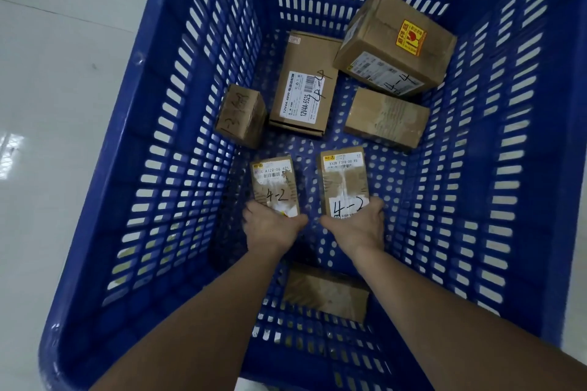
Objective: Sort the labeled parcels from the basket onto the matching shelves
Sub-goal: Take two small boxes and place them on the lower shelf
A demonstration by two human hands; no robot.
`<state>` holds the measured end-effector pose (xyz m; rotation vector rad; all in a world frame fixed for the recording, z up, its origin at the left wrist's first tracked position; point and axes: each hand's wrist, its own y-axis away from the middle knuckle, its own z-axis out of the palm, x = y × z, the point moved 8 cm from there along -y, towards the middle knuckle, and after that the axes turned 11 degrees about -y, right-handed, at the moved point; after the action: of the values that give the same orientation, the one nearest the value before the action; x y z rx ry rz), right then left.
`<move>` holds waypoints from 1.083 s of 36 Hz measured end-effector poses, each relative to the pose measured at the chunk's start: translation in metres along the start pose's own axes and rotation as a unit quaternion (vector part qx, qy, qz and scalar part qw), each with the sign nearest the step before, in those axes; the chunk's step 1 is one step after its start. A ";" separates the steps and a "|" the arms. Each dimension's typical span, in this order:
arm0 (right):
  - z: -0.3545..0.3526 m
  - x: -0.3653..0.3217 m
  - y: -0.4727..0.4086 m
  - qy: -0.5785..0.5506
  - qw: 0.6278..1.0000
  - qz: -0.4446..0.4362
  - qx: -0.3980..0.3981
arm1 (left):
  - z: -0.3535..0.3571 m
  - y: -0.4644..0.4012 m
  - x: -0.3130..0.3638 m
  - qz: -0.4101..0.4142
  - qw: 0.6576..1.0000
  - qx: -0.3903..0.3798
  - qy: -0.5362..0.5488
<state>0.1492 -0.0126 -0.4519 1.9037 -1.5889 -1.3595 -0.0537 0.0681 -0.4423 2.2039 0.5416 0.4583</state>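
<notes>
Pale glossy floor around blue basket [95, 232]. Pickup step: left hand [273, 225] gripping one 4-2 parcel [274, 184], right hand [355, 225] gripping another 4-2 parcel [344, 179]. Next probably lifting both clear, then hunting shelf 4-2.

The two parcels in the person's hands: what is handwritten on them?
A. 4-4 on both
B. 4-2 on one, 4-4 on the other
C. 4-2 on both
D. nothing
C: the parcel in the left hand and the parcel in the right hand each show a handwritten 4-2 (left parcel, right parcel).
</notes>
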 end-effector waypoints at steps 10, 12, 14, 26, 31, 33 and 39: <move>-0.060 -0.088 0.062 -0.035 0.992 -0.111 -0.041 | -0.068 0.076 0.041 0.109 0.984 0.060 0.130; -0.077 -0.116 0.082 -0.040 0.990 -0.133 -0.032 | -0.098 0.098 0.058 0.140 0.978 0.082 0.128; -0.099 -0.147 0.107 -0.049 0.986 -0.158 -0.021 | -0.131 0.122 0.078 0.169 0.970 0.109 0.134; -0.359 -0.405 0.326 -0.097 0.923 -0.367 0.062 | -0.381 0.406 0.258 0.322 0.910 0.164 0.203; -0.489 -0.518 0.450 -0.111 0.893 -0.426 0.095 | -0.498 0.561 0.336 0.392 0.873 0.201 0.209; -0.536 -0.550 0.499 -0.113 0.888 -0.432 0.105 | -0.536 0.624 0.358 0.417 0.858 0.218 0.206; -0.667 -0.620 0.640 -0.131 0.837 -0.512 0.146 | -0.618 0.787 0.404 0.470 0.816 0.239 0.237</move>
<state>0.3500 0.1090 0.6358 3.0980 -0.8272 -1.8722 0.1642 0.2017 0.6063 2.7460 -0.3051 1.5624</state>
